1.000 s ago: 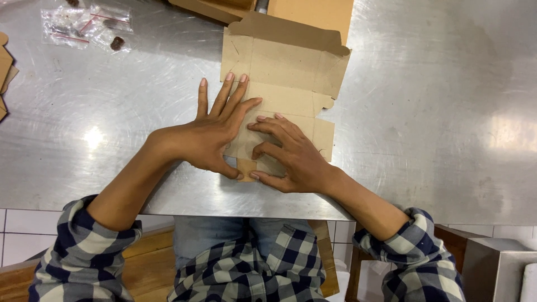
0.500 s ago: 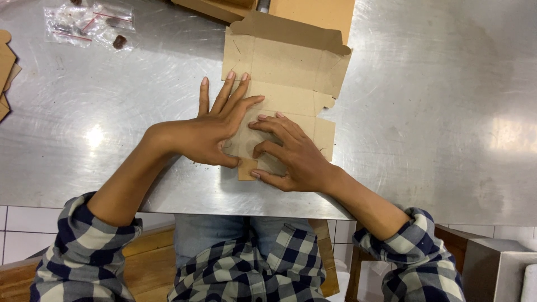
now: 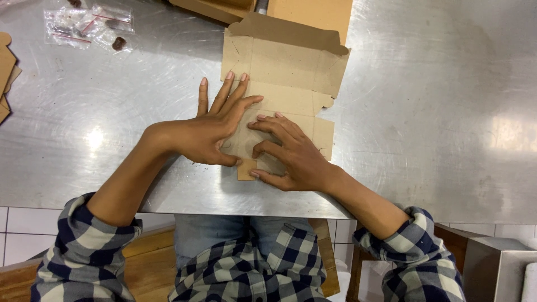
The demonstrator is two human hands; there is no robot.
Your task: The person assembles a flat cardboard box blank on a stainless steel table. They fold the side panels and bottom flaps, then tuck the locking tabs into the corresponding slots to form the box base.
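Note:
A flat, unfolded brown cardboard box blank lies on the steel table in front of me. My left hand rests on its left edge with fingers spread, the thumb pressing a small flap at the near end. My right hand lies on the near part of the blank, fingers curled and pressing down on the cardboard. Both hands touch each other's area near the small flap. The near part of the blank is hidden under my hands.
Clear plastic bags with small parts lie at the far left. More cardboard pieces sit at the left edge and more brown cardboard at the far side. A wooden seat is below the table edge.
My hands and the blank have stayed almost in place. The left hand's fingers shifted slightly along the cardboard's left edge.

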